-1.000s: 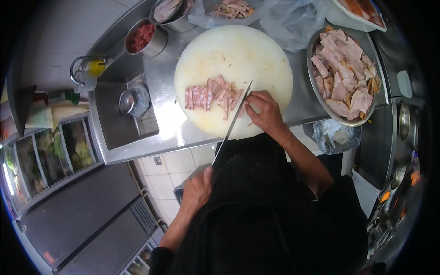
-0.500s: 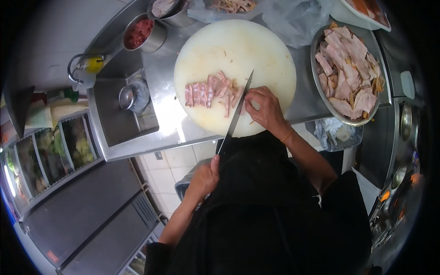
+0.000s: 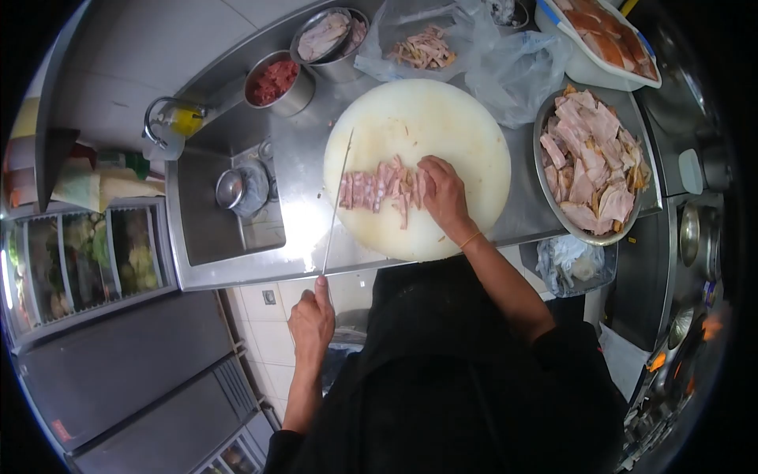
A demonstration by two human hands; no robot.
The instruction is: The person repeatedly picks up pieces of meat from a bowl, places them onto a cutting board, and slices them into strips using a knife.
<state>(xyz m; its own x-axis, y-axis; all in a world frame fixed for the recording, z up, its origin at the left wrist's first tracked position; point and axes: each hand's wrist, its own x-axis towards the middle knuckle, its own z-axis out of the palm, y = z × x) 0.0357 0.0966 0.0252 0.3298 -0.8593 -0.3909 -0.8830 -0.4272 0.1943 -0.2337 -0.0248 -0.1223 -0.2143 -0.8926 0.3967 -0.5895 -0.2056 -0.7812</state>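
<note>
My left hand [image 3: 313,317] is wrapped round the handle of a long knife [image 3: 339,201]. Its blade points away from me, narrow side showing, along the left end of a row of sliced meat [image 3: 365,191]. Pale pink pieces lie there on a round white cutting board [image 3: 466,118], neat at the left and looser toward the right. At the right end of the row my right hand [image 3: 447,196] rests with curled fingers against the last pieces; its fingertips are partly hidden.
Right of the board stands an oval metal bowl [image 3: 545,186] of meat pieces, with a white tub [image 3: 588,71] behind. Plastic bags [image 3: 505,83] and a pot of red minced meat [image 3: 272,83] lie beyond. A sink [image 3: 225,253] is at the left.
The knife has moved from beside my right hand to the left end of the meat, and my left hand has gone left with it. My right hand stays by the right end.
</note>
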